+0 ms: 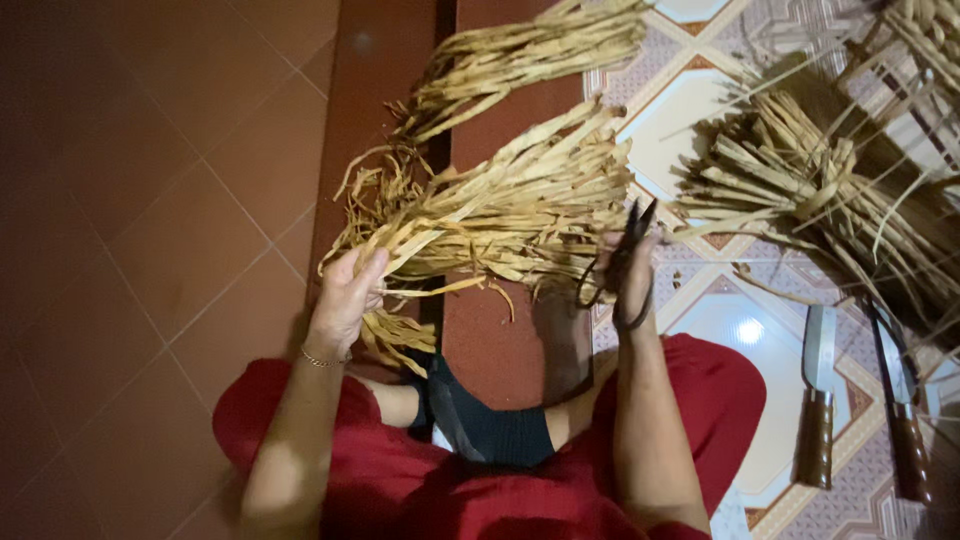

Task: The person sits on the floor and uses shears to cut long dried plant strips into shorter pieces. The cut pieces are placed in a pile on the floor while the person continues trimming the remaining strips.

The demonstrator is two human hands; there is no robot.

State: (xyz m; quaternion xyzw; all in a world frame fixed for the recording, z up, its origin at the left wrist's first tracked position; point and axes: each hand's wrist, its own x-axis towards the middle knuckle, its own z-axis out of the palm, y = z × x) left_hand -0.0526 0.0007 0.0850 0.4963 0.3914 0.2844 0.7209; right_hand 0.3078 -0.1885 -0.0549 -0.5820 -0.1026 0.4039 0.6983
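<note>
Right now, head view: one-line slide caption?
Left hand grips dried-leaf bundle; right hand holds black scissors beside it.

Two knives [817, 400], perhaps woven basketwork [925, 40]

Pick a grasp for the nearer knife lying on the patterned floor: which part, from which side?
Take the nearer knife by its brown wooden handle, coming from above at the end nearest the person. It lies flat, blade pointing away, handle end bare, and a second knife lies close on its right, so fingers straddle the handle.
</note>
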